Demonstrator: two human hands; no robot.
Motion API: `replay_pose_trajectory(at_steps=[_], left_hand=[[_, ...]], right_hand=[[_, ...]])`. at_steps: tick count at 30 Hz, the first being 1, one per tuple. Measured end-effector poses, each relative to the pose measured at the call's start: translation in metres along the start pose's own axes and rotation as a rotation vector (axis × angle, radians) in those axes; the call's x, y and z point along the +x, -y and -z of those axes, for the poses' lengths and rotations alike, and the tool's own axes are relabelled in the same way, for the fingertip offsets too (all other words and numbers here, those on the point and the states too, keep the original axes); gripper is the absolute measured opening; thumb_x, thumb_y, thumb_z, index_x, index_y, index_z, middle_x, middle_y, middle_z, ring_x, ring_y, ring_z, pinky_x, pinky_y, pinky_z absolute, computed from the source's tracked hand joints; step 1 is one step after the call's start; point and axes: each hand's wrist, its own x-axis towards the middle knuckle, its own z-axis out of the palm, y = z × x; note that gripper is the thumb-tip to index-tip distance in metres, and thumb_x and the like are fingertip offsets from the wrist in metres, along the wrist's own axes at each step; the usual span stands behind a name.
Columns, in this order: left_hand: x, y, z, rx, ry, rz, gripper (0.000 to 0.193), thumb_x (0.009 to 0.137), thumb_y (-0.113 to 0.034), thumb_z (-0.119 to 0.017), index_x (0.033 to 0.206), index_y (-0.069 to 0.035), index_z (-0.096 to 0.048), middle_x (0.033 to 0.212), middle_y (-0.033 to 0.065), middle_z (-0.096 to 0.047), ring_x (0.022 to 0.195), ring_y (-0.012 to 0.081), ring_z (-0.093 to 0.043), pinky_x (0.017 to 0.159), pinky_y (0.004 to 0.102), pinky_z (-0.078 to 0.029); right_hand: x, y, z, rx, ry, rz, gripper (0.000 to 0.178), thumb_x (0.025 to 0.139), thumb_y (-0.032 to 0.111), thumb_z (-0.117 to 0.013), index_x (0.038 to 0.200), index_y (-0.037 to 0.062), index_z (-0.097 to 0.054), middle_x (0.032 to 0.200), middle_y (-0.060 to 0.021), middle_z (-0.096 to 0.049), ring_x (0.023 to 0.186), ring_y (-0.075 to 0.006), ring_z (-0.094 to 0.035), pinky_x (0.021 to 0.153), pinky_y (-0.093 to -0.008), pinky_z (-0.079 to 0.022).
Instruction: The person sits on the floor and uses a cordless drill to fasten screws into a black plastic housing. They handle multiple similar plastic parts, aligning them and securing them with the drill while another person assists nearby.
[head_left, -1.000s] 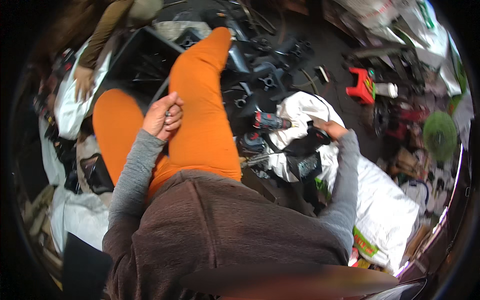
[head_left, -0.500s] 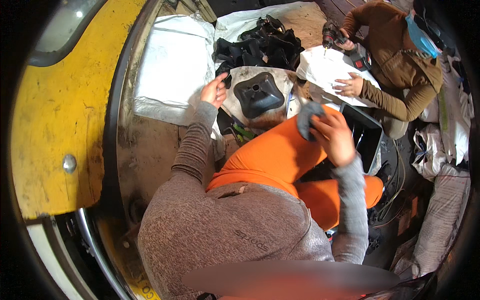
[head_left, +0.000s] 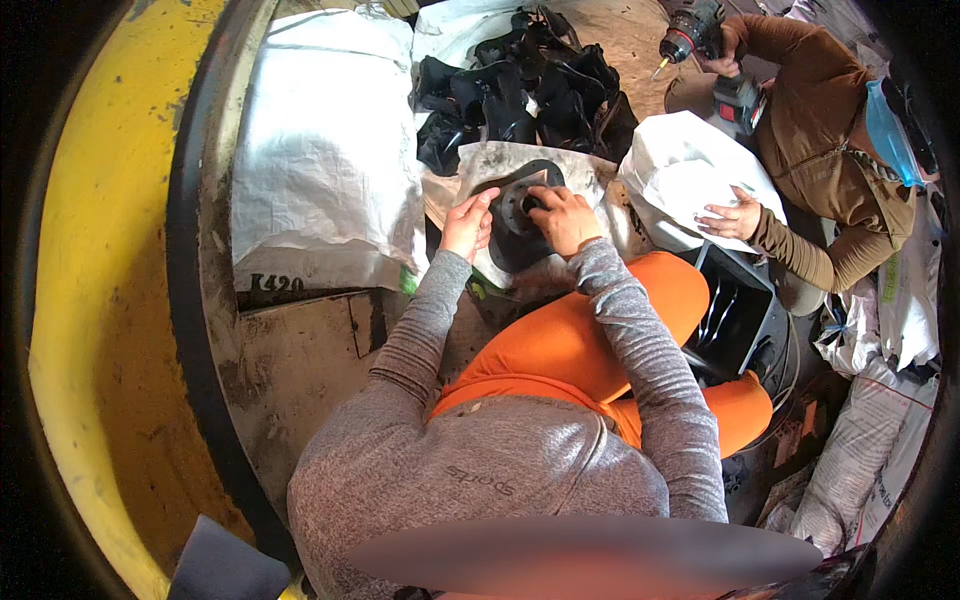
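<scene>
Cluttered workshop floor, white sacks [head_left: 325,150] to the left. Left hand [head_left: 468,222] grips the near-left edge of a black plastic part [head_left: 520,215] ahead of the knees; right hand [head_left: 563,217] presses curled fingers onto its centre.

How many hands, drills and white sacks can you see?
Hands: 4, namely left hand, right hand, and a co-worker's two
Drills: 1
White sacks: 2
Total: 7
</scene>
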Motion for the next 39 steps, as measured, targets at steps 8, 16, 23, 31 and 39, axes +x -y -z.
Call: replay_pose_trajectory(at_steps=[8, 16, 23, 31, 39], left_hand=[[-0.002, -0.005, -0.008, 0.126, -0.196, -0.212, 0.031, 0.101, -0.029, -0.057, 0.120, -0.006, -0.065, 0.060, -0.0078, -0.040, 0.044, 0.0020, -0.032, 0.040, 0.0203, -0.026], [-0.060, 0.019, -0.110, 1.041, 0.119, -1.120, 0.019, 0.087, -0.020, -0.068, 0.099, -0.006, -0.065, 0.094, 0.0099, -0.061, 0.089, 0.0293, -0.060, 0.083, 0.0423, -0.047], [-0.087, 0.016, -0.127, 1.222, 0.344, -1.124, 0.040, 0.092, -0.027, -0.062, 0.125, -0.004, -0.062, 0.128, 0.0142, -0.059, 0.122, 0.0339, -0.053, 0.103, 0.0444, -0.036], [-0.025, -0.029, -0.067, 0.858, -0.216, -1.004, 0.029, 0.092, -0.010, -0.060, 0.119, 0.001, -0.062, 0.113, 0.0141, -0.067, 0.101, 0.0274, -0.062, 0.093, 0.0406, -0.048], [0.085, 0.074, 0.124, 0.305, -0.198, -0.013, 0.067, 0.098, -0.046, -0.053, 0.146, 0.000, -0.042, 0.143, 0.0127, -0.050, 0.131, 0.0252, -0.047, 0.111, 0.0374, -0.037]], right_hand=[[0.005, 0.019, 0.012, 0.669, -0.253, -0.282, 0.034, 0.088, 0.026, -0.062, 0.121, 0.0173, -0.066, 0.132, -0.0072, -0.059, 0.116, -0.0276, -0.056, 0.094, -0.0437, -0.047], [-0.050, 0.067, -0.008, 2.713, -0.329, -0.523, 0.053, 0.103, 0.042, -0.039, 0.139, 0.0037, -0.048, 0.141, -0.0122, -0.052, 0.131, -0.0323, -0.048, 0.107, -0.0486, -0.041], [-0.073, 0.057, -0.040, 2.711, -0.537, -0.117, 0.057, 0.101, 0.046, -0.042, 0.138, 0.0030, -0.045, 0.132, -0.0141, -0.055, 0.126, -0.0361, -0.049, 0.104, -0.0514, -0.041], [-0.057, 0.007, -0.008, 2.370, -0.642, -1.186, 0.029, 0.103, 0.022, -0.050, 0.127, 0.0078, -0.056, 0.073, 0.0056, -0.049, 0.057, -0.0055, -0.043, 0.052, -0.0215, -0.042], [-0.082, -0.022, 0.063, 1.725, -0.749, -1.025, 0.031, 0.101, 0.029, -0.055, 0.120, 0.0064, -0.064, 0.059, 0.0105, -0.032, 0.046, -0.0021, -0.027, 0.041, -0.0194, -0.024]])
